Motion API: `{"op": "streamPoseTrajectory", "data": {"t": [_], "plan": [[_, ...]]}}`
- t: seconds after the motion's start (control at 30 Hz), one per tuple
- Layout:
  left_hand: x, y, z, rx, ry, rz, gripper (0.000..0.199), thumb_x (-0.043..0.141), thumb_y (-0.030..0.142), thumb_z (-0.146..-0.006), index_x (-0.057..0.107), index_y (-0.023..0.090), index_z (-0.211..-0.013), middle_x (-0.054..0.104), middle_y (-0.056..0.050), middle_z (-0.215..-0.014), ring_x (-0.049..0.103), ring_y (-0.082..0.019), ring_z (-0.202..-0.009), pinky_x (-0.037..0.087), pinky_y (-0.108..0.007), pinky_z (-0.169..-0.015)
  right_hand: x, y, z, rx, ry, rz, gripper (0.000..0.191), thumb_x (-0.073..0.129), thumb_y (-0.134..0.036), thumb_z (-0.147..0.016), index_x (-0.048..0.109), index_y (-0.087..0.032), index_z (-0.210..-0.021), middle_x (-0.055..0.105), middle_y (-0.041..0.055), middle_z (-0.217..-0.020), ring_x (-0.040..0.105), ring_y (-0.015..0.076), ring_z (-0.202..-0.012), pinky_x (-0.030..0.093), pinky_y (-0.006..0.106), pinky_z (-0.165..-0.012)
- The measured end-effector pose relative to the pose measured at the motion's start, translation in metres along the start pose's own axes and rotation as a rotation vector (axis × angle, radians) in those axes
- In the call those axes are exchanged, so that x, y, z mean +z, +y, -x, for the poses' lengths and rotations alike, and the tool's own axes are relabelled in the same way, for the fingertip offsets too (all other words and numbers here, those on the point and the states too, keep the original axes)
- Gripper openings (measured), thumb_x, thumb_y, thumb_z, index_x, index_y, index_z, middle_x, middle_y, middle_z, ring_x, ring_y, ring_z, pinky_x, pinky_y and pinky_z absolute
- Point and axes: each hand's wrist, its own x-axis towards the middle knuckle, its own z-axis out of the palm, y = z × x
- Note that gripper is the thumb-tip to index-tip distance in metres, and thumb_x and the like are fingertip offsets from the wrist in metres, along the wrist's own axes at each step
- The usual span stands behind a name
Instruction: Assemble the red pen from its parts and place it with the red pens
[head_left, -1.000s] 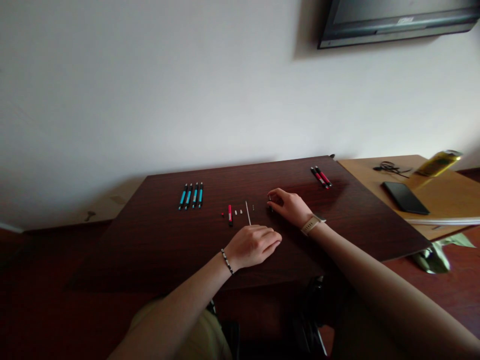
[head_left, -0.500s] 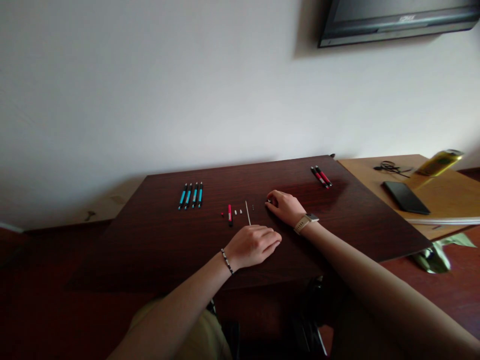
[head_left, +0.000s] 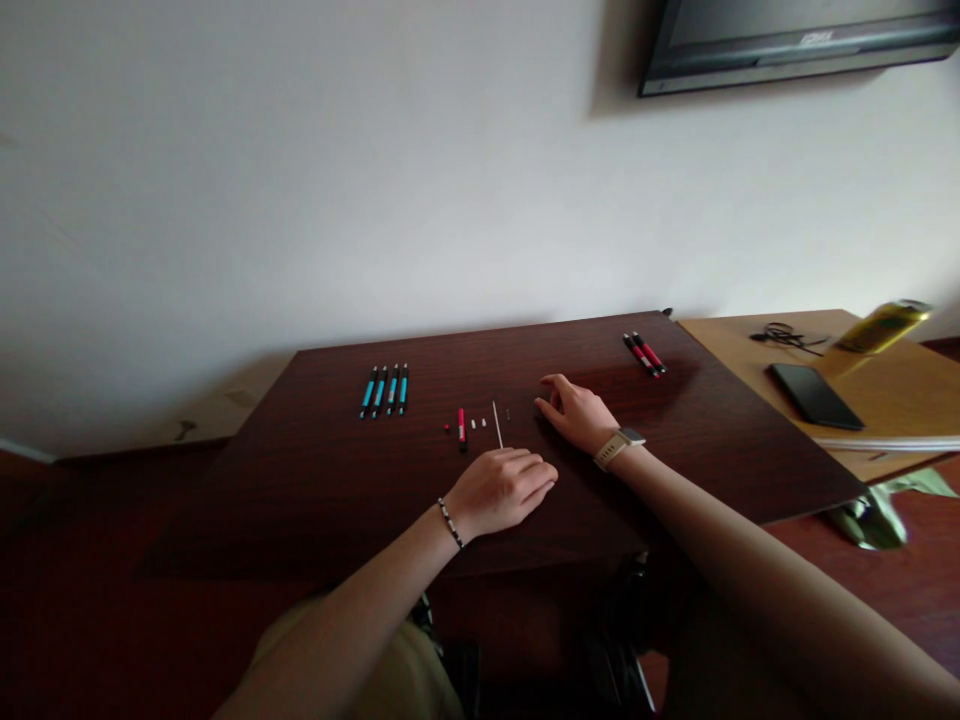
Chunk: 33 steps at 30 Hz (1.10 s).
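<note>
My right hand is on the dark table, thumb and index finger apart, with nothing visible between them. A small dark spring lies just left of its fingertips. My left hand rests nearer the front edge, fingers stretched out to the right and lying together; its palm is hidden. Just beyond its knuckles lies a thin white pen refill, its near end close to the hand. Left of the refill are two small white pieces, a red pen barrel with a black end, and a tiny red piece.
Several blue-and-black pens stand in a row at the left of the table. Two red-and-black pens lie at the far right. A wooden side table holds a black phone, a cable and a yellow can.
My right hand's thumb and index finger have spread apart; a small dark thing at the fingertips earlier no longer shows there. My left hand has hardly moved.
</note>
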Motion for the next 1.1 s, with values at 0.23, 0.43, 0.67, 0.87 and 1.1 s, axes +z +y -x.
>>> {"op": "streamPoseTrajectory", "data": {"t": [0.23,0.43,0.67,0.87,1.1], "plan": [[-0.013,-0.004,0.004,-0.185,0.006,-0.101,0.012,0.056,0.018,-0.104,0.066,0.018,-0.111,0.068,-0.006,-0.105,0.064,-0.021,-0.102,0.055,-0.038,-0.097,-0.006,-0.001,0.005,0.023,-0.010,0.040,0.039,0.063,-0.037,-0.100,0.055,-0.020,-0.135,0.075,0.0031,-0.089,0.070,0.0222,-0.079,0.041,0.029,-0.065],[-0.018,-0.004,0.010,-0.339,-0.010,-0.163,0.018,0.061,0.014,-0.100,0.065,0.017,-0.117,0.067,-0.008,-0.116,0.065,-0.024,-0.111,0.057,-0.042,-0.103,-0.013,-0.004,0.011,0.031,-0.018,0.052,0.040,0.062,-0.039,-0.101,0.054,-0.021,-0.136,0.075,0.0032,-0.090,0.071,0.0221,-0.079,0.041,0.029,-0.064],[-0.019,-0.007,0.030,-0.421,0.003,-0.140,0.035,0.064,0.015,-0.100,0.063,0.017,-0.134,0.068,-0.010,-0.137,0.066,-0.023,-0.126,0.056,-0.043,-0.112,-0.017,-0.002,0.015,0.012,-0.023,0.025,0.041,0.062,-0.038,-0.101,0.054,-0.021,-0.137,0.076,0.0034,-0.092,0.071,0.0218,-0.080,0.042,0.029,-0.064],[-0.021,-0.004,0.040,-0.364,-0.011,-0.086,0.033,0.056,0.012,-0.103,0.067,0.019,-0.134,0.069,-0.006,-0.141,0.068,-0.020,-0.127,0.057,-0.038,-0.112,-0.020,-0.003,0.015,0.018,-0.014,0.021,0.042,0.062,-0.039,-0.100,0.054,-0.021,-0.138,0.077,0.0036,-0.093,0.072,0.0220,-0.080,0.043,0.029,-0.065],[-0.025,0.010,0.037,-0.340,-0.062,-0.119,0.027,0.057,0.013,-0.103,0.071,0.018,-0.126,0.073,-0.008,-0.133,0.072,-0.021,-0.118,0.063,-0.038,-0.102,-0.020,-0.007,0.015,0.019,0.002,0.009,0.041,0.062,-0.039,-0.101,0.055,-0.022,-0.138,0.077,0.0030,-0.094,0.073,0.0223,-0.081,0.046,0.030,-0.066]]}}
